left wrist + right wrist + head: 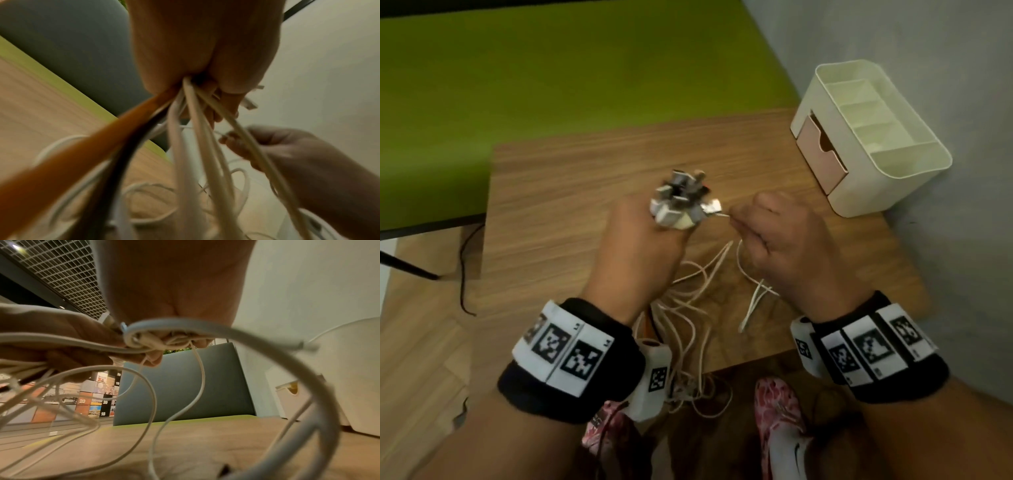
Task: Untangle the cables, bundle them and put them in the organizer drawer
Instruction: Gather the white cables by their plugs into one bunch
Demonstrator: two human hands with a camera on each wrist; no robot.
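Gripping bunched cables (681,202), left hand (640,246); right hand (787,240) pinches one.

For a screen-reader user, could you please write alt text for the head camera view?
A left hand grips a bunch of cable plugs above a wooden table, while the right hand pinches a thin white cable beside them. Loose white cables trail off the table's near edge; a cream organizer with a pink drawer stands at right.

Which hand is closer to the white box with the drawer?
Right. The right hand pinches a cable just in front of the box; the left hand, gripping the plug ends, is farther off.
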